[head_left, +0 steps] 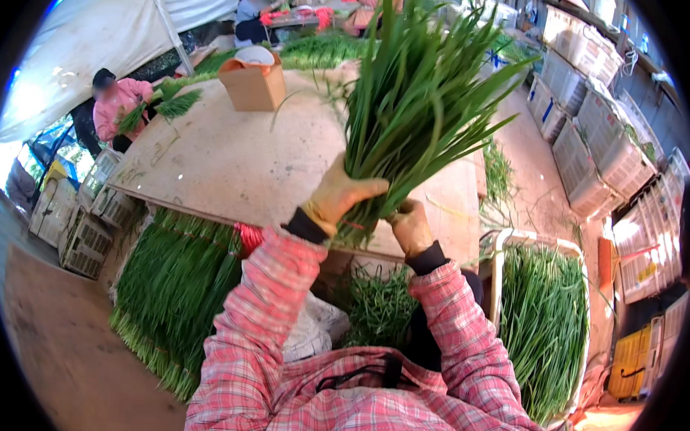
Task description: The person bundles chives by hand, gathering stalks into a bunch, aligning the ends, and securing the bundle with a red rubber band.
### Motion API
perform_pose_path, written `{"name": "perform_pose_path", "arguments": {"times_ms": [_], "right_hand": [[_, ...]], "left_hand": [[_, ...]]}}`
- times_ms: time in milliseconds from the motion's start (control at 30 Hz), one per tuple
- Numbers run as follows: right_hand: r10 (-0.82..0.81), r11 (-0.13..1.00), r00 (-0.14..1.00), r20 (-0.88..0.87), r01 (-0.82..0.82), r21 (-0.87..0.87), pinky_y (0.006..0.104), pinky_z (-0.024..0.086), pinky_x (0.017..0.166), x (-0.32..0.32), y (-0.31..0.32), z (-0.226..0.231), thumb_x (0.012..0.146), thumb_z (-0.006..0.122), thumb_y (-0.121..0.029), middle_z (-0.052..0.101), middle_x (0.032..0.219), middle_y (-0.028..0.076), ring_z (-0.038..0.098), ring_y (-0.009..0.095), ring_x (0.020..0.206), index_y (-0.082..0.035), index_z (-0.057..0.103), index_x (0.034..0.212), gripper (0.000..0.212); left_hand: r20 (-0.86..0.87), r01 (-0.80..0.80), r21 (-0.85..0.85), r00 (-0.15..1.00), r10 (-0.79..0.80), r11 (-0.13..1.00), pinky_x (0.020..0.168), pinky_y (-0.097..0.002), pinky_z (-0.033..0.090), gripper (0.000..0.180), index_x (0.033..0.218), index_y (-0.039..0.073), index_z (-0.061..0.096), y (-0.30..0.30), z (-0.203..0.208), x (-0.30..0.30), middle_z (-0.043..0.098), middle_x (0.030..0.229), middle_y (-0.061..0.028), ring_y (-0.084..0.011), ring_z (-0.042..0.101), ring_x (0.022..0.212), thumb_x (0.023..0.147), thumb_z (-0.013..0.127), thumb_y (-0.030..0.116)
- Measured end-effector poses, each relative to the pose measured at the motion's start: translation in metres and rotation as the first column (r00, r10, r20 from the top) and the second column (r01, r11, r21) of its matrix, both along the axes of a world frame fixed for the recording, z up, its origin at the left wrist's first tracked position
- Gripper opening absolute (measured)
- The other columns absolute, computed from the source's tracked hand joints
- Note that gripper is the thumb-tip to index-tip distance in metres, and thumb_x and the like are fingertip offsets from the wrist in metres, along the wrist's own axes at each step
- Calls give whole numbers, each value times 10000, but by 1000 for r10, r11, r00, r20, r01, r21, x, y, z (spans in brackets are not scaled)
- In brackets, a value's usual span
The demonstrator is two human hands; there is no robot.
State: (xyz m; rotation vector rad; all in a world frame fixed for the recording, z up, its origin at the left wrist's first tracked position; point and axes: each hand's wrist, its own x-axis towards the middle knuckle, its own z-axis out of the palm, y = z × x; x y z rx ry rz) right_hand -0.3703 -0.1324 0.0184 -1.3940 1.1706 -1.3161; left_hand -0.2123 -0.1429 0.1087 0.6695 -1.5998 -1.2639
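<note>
A thick bunch of green chives (pixel 421 104) stands up over the table's near edge, its leaf tips fanning away from me. Gripping it low down from the left is my left hand (pixel 338 196), in a yellowish glove, thumb across the leaves. My right hand (pixel 411 227), gloved alike, is closed at the lower right side of the same bunch; its fingertips are partly hidden by leaves. Below my hands, loose green leaves (pixel 380 300) lie in a heap between my arms.
The wooden table (pixel 233 158) bears a cardboard box (pixel 254 87). Tied chive bundles (pixel 179 278) are stacked at left; a white crate (pixel 498 278) of chives stands at right. Plastic crates (pixel 590 159) line the right wall. A person in pink (pixel 121 105) handles chives at far left; others sit farther back.
</note>
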Motion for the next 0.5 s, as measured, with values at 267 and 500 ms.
{"name": "perform_pose_path", "arguments": {"times_ms": [267, 500], "right_hand": [[-64, 909, 754, 654, -227, 351, 427, 528, 795, 4, 9, -78, 865, 482, -11, 614, 894, 181, 619, 298, 868, 41, 548, 820, 95], [-51, 865, 925, 376, -147, 479, 303, 508, 625, -11, 19, -99, 882, 520, -38, 614, 774, 121, 611, 214, 685, 46, 551, 817, 111]], "left_hand": [[804, -166, -223, 526, 278, 961, 1084, -367, 252, 1199, 1398, -99, 132, -12, -97, 32, 330, 1388, -284, -359, 310, 1316, 584, 830, 438], [915, -223, -51, 379, 135, 973, 1051, -366, 321, 1198, 1384, -106, 160, -12, -137, 27, 363, 1355, -294, -368, 372, 1272, 555, 817, 456]]}}
